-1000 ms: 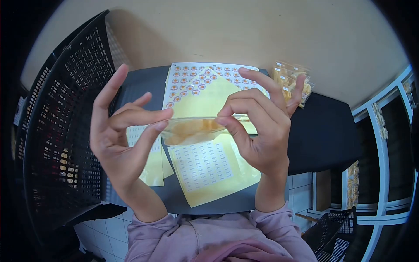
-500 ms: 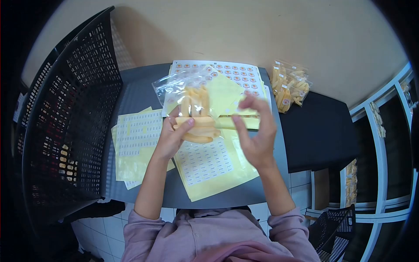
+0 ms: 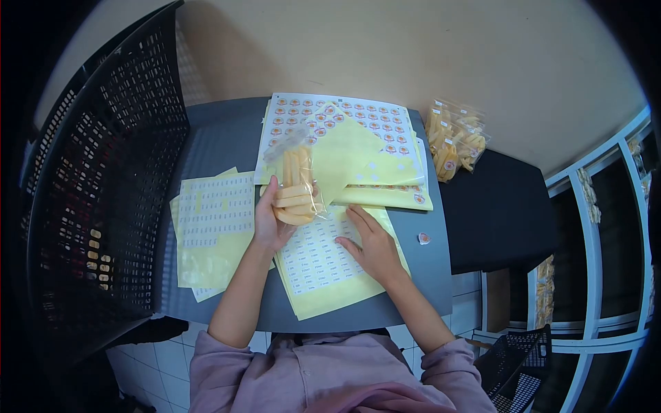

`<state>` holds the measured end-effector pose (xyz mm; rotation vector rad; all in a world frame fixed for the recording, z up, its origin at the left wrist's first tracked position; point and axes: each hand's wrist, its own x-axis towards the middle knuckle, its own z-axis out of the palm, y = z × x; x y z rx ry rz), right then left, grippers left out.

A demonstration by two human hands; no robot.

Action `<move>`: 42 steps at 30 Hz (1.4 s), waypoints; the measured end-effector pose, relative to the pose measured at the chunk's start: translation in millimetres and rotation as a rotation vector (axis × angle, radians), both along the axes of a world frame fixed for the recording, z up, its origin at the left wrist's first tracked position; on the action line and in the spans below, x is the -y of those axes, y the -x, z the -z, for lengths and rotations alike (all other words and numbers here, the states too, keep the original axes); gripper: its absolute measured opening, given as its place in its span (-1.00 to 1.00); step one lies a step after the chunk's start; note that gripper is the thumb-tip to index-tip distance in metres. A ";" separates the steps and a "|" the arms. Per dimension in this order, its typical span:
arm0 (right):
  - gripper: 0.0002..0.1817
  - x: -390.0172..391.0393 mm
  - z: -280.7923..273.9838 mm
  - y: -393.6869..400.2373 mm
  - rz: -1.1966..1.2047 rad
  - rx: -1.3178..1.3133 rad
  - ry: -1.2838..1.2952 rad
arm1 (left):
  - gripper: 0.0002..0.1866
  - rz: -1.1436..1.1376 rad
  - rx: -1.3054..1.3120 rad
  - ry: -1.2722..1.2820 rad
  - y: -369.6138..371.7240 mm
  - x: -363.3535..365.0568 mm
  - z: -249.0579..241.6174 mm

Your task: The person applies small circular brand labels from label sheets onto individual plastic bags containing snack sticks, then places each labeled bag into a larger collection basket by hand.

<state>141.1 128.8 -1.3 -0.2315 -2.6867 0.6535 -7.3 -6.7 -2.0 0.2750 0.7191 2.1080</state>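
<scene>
The step in hand looked like labelling: the left hand point(image 3: 270, 224) was closed around a clear bag of yellow sticks point(image 3: 297, 186), thumb and fingers wrapped about its lower end, holding it upright just above the near label sheet point(image 3: 318, 256). That sheet, printed with rows of small text labels, served as the landmark; it lay in the middle of the grey table point(image 3: 227, 138), at its near edge. The right hand point(image 3: 372, 244) rested on this sheet, open and fairly flat, fingers reaching left toward the labels and gripping nothing that could be seen. Peeling one label would likely call for a fingertip pinch at its edge. Both forearms came up from the near edge, the left one angled inward. Beyond the sheet lay a sheet of round stickers point(image 3: 344, 113); left of it another label sheet point(image 3: 213, 213); far right of it, finished bags point(image 3: 454, 141).
</scene>
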 end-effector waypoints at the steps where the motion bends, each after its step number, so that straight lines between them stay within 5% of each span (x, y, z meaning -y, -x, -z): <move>1: -0.44 0.3 -0.6 0.0 0.029 0.007 0.060 | -0.33 -0.005 -0.008 0.037 0.0 -0.6 2.2; 9: -0.43 -4.2 5.1 2.9 0.031 -0.079 0.149 | -0.40 -0.019 0.036 0.154 0.1 -3.7 9.1; 20: -0.70 -6.1 7.2 6.1 0.055 -0.134 0.330 | -0.44 0.012 0.023 0.170 -3.9 -3.1 10.9; 42: -0.82 -1.4 7.8 6.3 0.058 -0.230 0.107 | -0.48 -0.013 -0.022 0.242 -9.5 -3.3 10.4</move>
